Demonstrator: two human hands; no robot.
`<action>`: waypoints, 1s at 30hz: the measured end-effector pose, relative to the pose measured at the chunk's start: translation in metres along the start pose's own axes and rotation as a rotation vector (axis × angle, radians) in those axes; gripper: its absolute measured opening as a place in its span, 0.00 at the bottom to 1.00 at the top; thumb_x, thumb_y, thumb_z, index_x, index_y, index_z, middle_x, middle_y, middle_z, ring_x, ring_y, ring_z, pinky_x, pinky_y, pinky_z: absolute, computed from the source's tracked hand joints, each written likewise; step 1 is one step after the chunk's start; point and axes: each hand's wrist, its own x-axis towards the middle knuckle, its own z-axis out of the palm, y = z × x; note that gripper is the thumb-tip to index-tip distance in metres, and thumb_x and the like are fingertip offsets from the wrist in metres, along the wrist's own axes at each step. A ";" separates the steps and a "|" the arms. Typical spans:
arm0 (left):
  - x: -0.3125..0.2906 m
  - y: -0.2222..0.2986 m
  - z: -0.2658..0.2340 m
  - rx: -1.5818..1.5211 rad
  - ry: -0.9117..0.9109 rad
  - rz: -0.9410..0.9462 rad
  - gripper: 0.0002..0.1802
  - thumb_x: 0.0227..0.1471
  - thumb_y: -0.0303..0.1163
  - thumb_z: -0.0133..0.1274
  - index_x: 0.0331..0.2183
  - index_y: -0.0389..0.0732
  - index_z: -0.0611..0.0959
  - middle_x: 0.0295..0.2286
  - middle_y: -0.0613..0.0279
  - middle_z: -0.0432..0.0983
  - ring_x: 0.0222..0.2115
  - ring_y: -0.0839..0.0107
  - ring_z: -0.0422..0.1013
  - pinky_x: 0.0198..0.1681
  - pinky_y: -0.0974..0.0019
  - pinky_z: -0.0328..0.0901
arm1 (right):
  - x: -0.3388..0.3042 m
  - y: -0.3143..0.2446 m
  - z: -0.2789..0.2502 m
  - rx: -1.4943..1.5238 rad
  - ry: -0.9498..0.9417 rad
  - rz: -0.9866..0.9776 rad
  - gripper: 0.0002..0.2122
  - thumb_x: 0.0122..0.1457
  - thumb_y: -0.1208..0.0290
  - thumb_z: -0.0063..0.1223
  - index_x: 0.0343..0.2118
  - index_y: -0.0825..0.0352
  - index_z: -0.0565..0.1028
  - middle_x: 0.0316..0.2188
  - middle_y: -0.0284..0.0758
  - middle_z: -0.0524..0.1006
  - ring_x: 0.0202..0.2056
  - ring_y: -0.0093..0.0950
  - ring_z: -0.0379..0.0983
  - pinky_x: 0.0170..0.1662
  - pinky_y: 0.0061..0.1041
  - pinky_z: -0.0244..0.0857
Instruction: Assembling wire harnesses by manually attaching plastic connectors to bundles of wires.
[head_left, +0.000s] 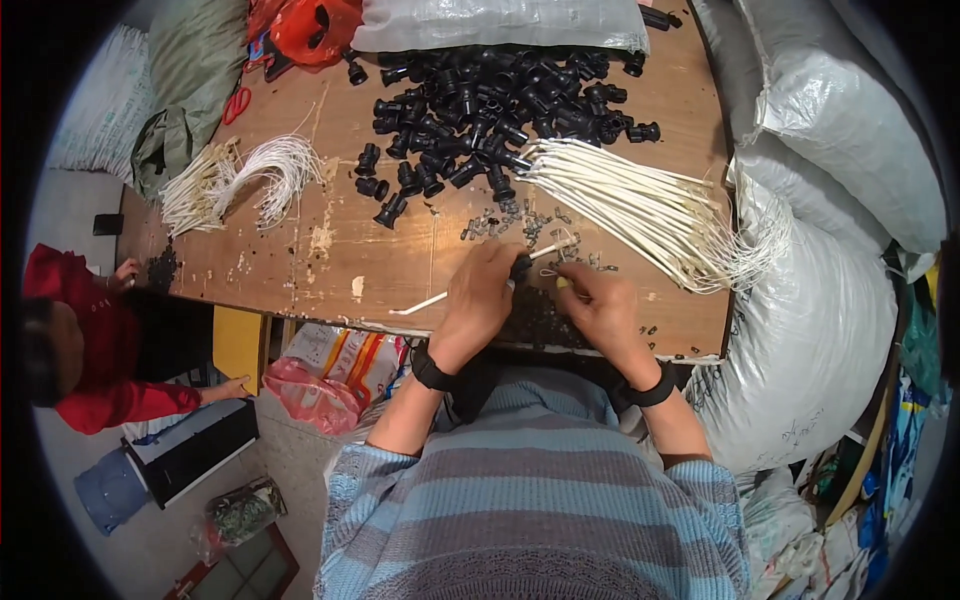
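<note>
My left hand (478,292) was closed around a white tube (425,303), whose long axis ran slantwise from the lower left, through my grip, to an end up and to the right. That end lay just ahead of my right hand (604,302), a little to its left, so the right was nearer to it. My right thumb and finger pinched what looked like a thin pale loop (547,272), just below the tube and between both hands. A dark piece (520,267) showed at my left fingertips. Ahead on the desk (390,265), a bundle of similar tubes (620,205) slanted the other way. Below the desk to my left, a printed bag (345,358) bore coloured lettering; a white sack (810,370) at my right carried dark marks, too small to read.
</note>
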 end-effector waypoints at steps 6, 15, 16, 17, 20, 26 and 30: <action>-0.004 0.000 0.001 -0.012 -0.012 0.065 0.23 0.36 0.14 0.47 0.40 0.38 0.75 0.35 0.52 0.69 0.40 0.50 0.66 0.43 0.55 0.62 | 0.001 -0.001 0.005 -0.040 0.031 0.056 0.08 0.46 0.74 0.56 0.32 0.64 0.79 0.16 0.41 0.74 0.18 0.39 0.72 0.21 0.32 0.63; -0.006 0.003 0.005 0.025 -0.096 0.106 0.26 0.36 0.14 0.47 0.42 0.40 0.73 0.36 0.53 0.71 0.41 0.51 0.66 0.43 0.55 0.63 | -0.001 -0.001 0.007 0.045 -0.042 0.041 0.07 0.46 0.74 0.56 0.31 0.65 0.78 0.17 0.41 0.75 0.19 0.38 0.73 0.22 0.32 0.64; -0.007 0.003 0.006 0.040 -0.110 0.092 0.26 0.36 0.14 0.47 0.42 0.40 0.73 0.36 0.53 0.71 0.41 0.51 0.66 0.43 0.55 0.63 | -0.001 -0.001 0.007 0.034 -0.061 0.071 0.08 0.47 0.74 0.55 0.32 0.65 0.77 0.18 0.41 0.75 0.20 0.40 0.73 0.23 0.33 0.65; -0.007 0.002 0.007 0.017 -0.091 0.092 0.27 0.36 0.14 0.47 0.44 0.41 0.73 0.38 0.53 0.71 0.42 0.51 0.67 0.44 0.56 0.63 | -0.002 -0.002 0.006 0.016 -0.083 0.144 0.09 0.47 0.75 0.54 0.34 0.65 0.76 0.19 0.42 0.75 0.20 0.41 0.73 0.24 0.34 0.65; -0.007 0.000 0.008 -0.103 -0.179 0.052 0.30 0.36 0.15 0.48 0.46 0.42 0.71 0.39 0.53 0.72 0.42 0.51 0.68 0.44 0.57 0.64 | -0.003 -0.003 0.005 0.033 -0.188 -0.114 0.11 0.48 0.76 0.52 0.37 0.66 0.75 0.21 0.44 0.75 0.23 0.44 0.72 0.25 0.37 0.66; -0.004 -0.009 -0.001 -0.285 -0.090 0.068 0.26 0.32 0.13 0.52 0.39 0.41 0.76 0.34 0.58 0.75 0.37 0.57 0.71 0.40 0.63 0.65 | -0.005 -0.003 0.002 -0.087 -0.295 0.057 0.13 0.52 0.77 0.49 0.43 0.66 0.74 0.30 0.47 0.76 0.31 0.47 0.73 0.33 0.36 0.68; -0.010 -0.009 -0.005 -0.217 0.119 0.233 0.19 0.29 0.11 0.53 0.30 0.40 0.80 0.32 0.62 0.75 0.33 0.63 0.70 0.35 0.68 0.66 | -0.006 -0.004 0.008 0.013 -0.180 -0.061 0.12 0.52 0.76 0.51 0.41 0.65 0.75 0.28 0.46 0.76 0.31 0.45 0.74 0.33 0.35 0.68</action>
